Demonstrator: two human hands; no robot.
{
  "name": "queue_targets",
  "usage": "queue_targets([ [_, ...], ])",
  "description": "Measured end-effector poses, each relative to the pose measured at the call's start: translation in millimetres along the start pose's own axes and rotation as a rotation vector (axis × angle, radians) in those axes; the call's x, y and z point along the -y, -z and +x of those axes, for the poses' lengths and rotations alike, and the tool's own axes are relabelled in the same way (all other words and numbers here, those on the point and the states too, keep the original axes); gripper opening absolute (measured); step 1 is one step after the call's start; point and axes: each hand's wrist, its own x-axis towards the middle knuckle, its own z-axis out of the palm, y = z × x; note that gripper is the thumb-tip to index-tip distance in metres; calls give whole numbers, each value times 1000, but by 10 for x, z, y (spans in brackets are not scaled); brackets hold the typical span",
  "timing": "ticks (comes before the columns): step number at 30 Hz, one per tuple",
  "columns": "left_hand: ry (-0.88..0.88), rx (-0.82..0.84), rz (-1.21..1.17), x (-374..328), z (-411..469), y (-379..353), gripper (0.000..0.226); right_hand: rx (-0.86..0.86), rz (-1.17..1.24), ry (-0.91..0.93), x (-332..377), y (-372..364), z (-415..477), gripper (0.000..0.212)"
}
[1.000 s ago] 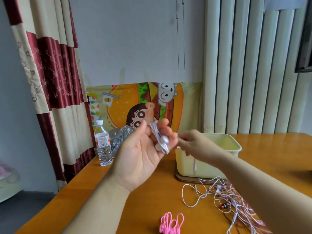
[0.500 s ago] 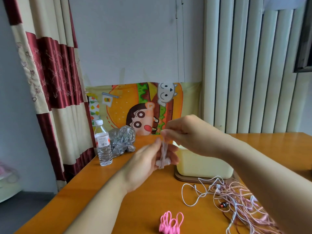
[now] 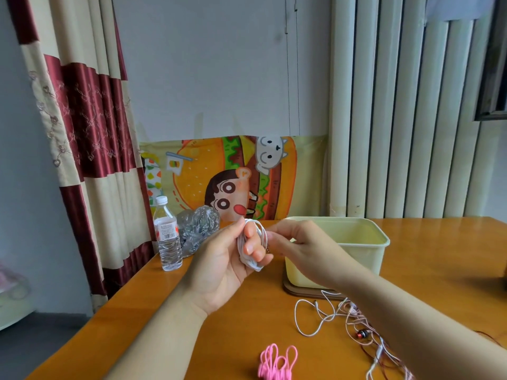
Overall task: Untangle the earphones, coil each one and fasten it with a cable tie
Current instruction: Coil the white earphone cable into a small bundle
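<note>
My left hand [image 3: 223, 263] is raised over the table, palm up, with a white earphone [image 3: 248, 249] coiled in loops around its fingers. My right hand [image 3: 297, 249] is right beside it, fingertips pinching the cable at the coil's right side. A tangle of white and pink earphones [image 3: 354, 322] lies on the table at the lower right, partly hidden by my right forearm. A bunch of pink cable ties [image 3: 277, 362] lies near the table's front edge.
A pale yellow tub [image 3: 365, 244] stands on a brown lid behind my right hand. A water bottle [image 3: 166, 234] and a crumpled clear plastic bag [image 3: 199, 229] stand at the back left of the wooden table [image 3: 439, 270]. Curtains hang at the left.
My right hand has come down from above the left hand to its right side, laying another loop on the coil. My left hand has turned palm up again.
</note>
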Motion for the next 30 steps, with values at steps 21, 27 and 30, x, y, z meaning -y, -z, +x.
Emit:
queue_targets([
  [21,231,77,471,-18,-34,77,30,290,-412,63,114,253,2,25],
  [27,293,83,694,20,-17,68,36,347,-670,90,218,270,9,33],
  [30,296,95,818,26,-14,48,38,317,-866,97,177,168,-43,33],
])
